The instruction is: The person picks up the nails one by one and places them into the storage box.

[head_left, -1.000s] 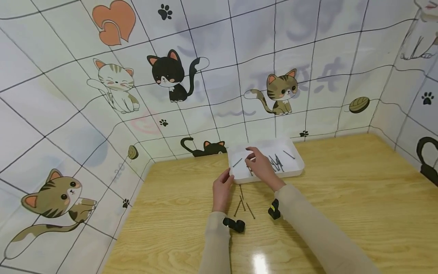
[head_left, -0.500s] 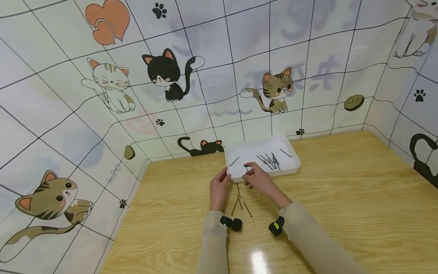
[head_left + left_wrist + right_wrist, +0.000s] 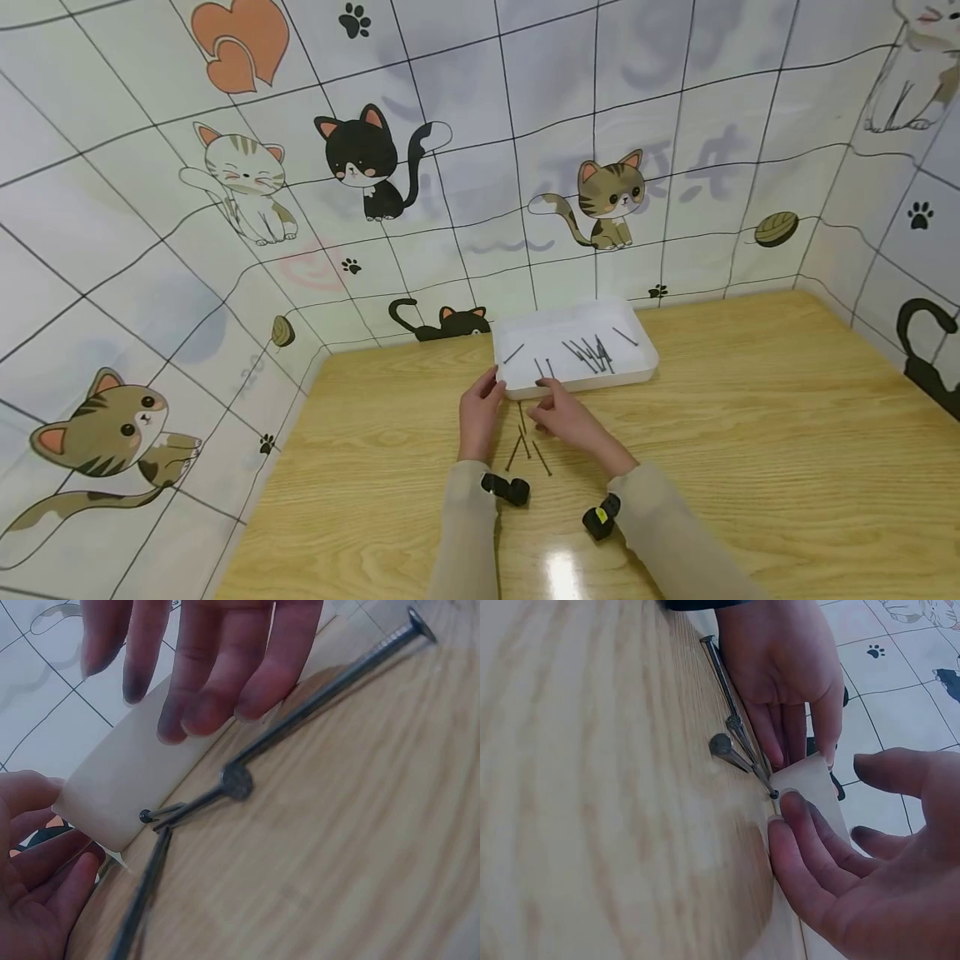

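Observation:
A shallow white tray point(image 3: 615, 383) stands on the wooden table, with many dark nails point(image 3: 587, 357) lying in it. My left hand point(image 3: 478, 421) grips its near left corner, thumb and fingers on either side of the wall, as the left wrist view shows at the tray wall point(image 3: 105, 799). Just in front of the tray, several loose nails point(image 3: 542, 457) lie on the wood. My right hand point(image 3: 576, 423) hovers beside the nearest of them with fingers parted and nothing between them; in the right wrist view its dark-smudged fingertips point(image 3: 789, 802) are close to a nail head.
The wooden table point(image 3: 750, 450) runs up to a wall covering point(image 3: 487, 167) printed with cats and grid lines, right behind the tray. Black wrist cameras point(image 3: 512, 490) are strapped over both sleeves. A light glare shows on the near tabletop.
My right hand has come back from over the tray to the nails in front of it. Two nails now show near the tray's front wall. My left hand has stayed at the corner.

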Action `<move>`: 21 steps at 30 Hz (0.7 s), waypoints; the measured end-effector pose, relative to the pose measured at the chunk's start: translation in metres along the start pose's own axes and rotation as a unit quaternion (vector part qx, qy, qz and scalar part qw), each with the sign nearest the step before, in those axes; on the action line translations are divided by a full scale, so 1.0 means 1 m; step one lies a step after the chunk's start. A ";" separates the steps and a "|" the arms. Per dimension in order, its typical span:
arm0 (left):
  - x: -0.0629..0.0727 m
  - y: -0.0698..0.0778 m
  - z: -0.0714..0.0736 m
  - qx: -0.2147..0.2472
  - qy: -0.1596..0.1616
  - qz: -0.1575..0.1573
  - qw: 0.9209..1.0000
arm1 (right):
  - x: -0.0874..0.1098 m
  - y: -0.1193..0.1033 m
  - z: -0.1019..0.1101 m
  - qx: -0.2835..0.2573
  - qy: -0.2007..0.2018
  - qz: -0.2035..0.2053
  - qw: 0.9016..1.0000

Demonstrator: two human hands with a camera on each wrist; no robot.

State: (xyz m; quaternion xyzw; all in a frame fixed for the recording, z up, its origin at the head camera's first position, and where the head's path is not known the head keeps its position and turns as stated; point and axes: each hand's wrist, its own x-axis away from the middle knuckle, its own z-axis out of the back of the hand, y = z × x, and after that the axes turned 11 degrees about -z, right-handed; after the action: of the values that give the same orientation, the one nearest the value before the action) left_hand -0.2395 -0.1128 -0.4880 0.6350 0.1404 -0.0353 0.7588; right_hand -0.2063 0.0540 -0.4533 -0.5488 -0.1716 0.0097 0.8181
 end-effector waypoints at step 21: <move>-0.001 -0.002 0.000 -0.006 0.005 0.005 1.000 | 0.020 -0.003 -0.012 0.186 -0.010 0.017 0.982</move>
State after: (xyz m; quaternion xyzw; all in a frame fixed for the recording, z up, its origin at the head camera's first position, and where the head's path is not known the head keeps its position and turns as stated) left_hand -0.2408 -0.1136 -0.4895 0.6313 0.1410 -0.0276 0.7621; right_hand -0.1850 0.0463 -0.4489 -0.3903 -0.1658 0.0615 0.9036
